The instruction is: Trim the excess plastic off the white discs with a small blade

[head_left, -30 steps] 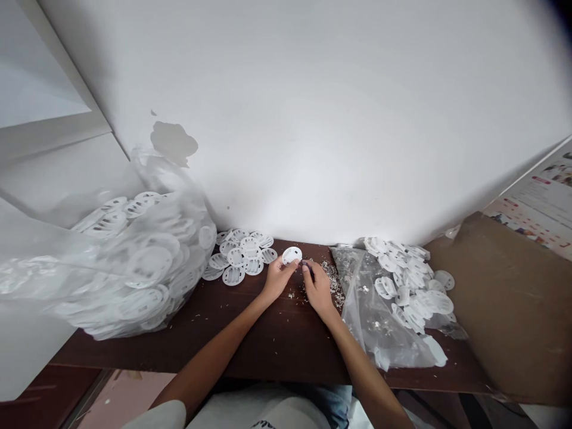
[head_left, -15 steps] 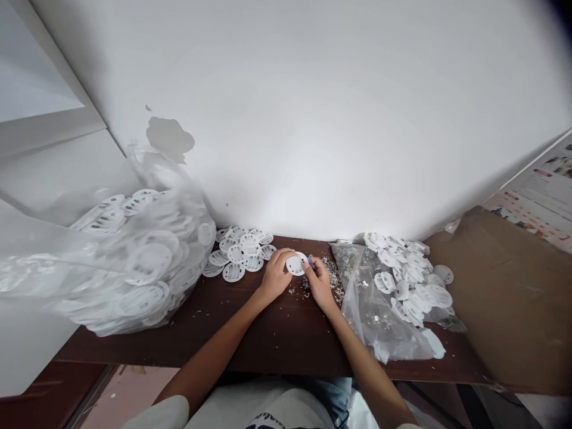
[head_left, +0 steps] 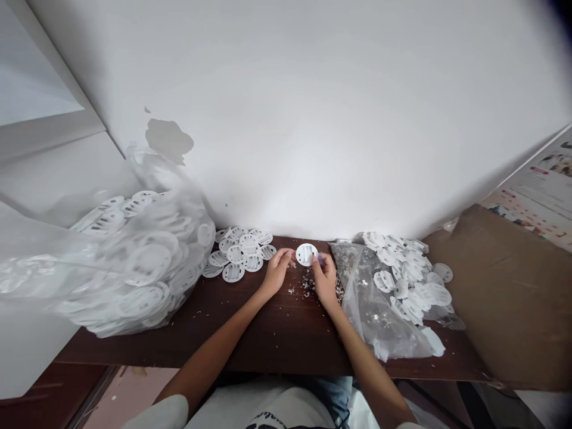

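Below centre, we find the right hand [head_left: 326, 277] pinching a white disc [head_left: 305, 255], likely light, stiff, best rim-held; the left hand [head_left: 277, 271], half-open, appears empty.

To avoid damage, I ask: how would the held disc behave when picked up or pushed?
The disc seems stiff: it looks flat though the right hand pinches only one side. Its slots suggest lightness. On its round edge, it might roll.

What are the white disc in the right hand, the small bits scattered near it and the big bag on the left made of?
White disc: probably plastic; smooth, with neat cut-outs.
Small bits: likely metal; they glint silvery.
Big bag: seemingly thin plastic film; glossy, creased, see-through.
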Action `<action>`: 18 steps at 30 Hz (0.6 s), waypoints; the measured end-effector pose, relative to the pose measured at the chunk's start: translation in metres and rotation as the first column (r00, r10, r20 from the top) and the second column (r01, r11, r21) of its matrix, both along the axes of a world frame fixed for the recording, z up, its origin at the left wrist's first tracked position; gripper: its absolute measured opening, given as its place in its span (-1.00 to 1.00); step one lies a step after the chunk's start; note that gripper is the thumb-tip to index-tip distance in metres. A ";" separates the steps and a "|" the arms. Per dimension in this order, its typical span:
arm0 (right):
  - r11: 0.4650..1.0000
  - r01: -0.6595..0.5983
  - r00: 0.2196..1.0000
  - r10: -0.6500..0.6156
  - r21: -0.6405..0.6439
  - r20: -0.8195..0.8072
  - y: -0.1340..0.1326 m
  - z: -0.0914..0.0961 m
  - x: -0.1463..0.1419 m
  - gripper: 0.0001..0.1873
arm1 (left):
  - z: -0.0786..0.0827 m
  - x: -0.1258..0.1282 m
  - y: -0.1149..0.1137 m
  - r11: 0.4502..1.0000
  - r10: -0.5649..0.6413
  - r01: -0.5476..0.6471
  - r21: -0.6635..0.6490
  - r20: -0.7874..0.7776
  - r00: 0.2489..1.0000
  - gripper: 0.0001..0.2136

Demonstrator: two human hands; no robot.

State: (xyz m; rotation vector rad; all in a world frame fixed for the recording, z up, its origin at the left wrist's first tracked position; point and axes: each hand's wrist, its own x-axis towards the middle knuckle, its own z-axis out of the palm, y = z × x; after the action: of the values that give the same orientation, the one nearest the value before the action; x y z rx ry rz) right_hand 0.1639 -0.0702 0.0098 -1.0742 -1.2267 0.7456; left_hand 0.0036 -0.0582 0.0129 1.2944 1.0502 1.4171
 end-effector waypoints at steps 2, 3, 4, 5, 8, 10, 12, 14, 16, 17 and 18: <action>1.000 0.024 0.999 -0.024 0.003 0.035 0.001 0.000 0.002 -0.71 | 0.003 0.000 0.000 0.994 -0.075 0.081 -0.078 0.068 0.995 -0.66; 0.999 0.038 0.997 -0.038 0.002 0.060 0.001 0.000 0.002 -0.70 | 0.004 0.000 -0.001 0.990 -0.095 0.103 -0.098 0.086 0.992 -0.65; 0.999 0.053 0.995 -0.052 0.000 0.083 0.001 0.000 0.003 -0.70 | 0.005 0.000 -0.001 0.987 -0.104 0.114 -0.111 0.094 0.990 -0.64; 0.998 0.065 0.992 -0.064 0.000 0.104 0.000 0.001 0.003 -0.69 | 0.005 0.000 -0.002 0.985 -0.107 0.119 -0.122 0.097 0.989 -0.64; 0.997 0.079 0.987 -0.078 -0.001 0.141 -0.001 0.003 0.004 -0.69 | 0.006 0.000 -0.002 0.972 -0.129 0.152 -0.177 0.137 0.982 -0.63; 0.997 0.075 0.985 -0.074 -0.001 0.153 -0.002 0.004 0.004 -0.70 | 0.005 0.000 -0.002 0.958 -0.142 0.179 -0.222 0.173 0.975 -0.61; 0.997 0.074 0.984 -0.072 -0.003 0.162 -0.002 0.004 0.004 -0.70 | 0.004 -0.001 -0.001 0.952 -0.139 0.179 -0.248 0.171 0.975 -0.60; 0.997 0.075 0.983 -0.073 -0.004 0.171 -0.002 0.005 0.004 -0.70 | 0.004 -0.002 0.000 0.956 -0.123 0.156 -0.247 0.142 0.982 -0.60; 0.997 0.075 0.981 -0.073 -0.004 0.179 -0.002 0.005 0.005 -0.71 | 0.004 -0.002 0.000 0.959 -0.115 0.141 -0.246 0.120 0.986 -0.61; 0.997 0.074 0.981 -0.072 -0.004 0.181 -0.002 0.005 0.005 -0.71 | 0.004 -0.003 0.000 0.958 -0.117 0.143 -0.250 0.118 0.986 -0.61; 0.997 0.074 0.981 -0.072 -0.005 0.183 -0.002 0.005 0.005 -0.71 | 0.005 -0.003 0.000 0.954 -0.123 0.151 -0.258 0.121 0.985 -0.62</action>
State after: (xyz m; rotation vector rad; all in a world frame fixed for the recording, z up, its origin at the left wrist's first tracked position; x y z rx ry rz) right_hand 0.1689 -0.0719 0.0146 -1.2113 -1.3315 0.6087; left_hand 0.0003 -0.0581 0.0177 1.0655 1.0210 1.1808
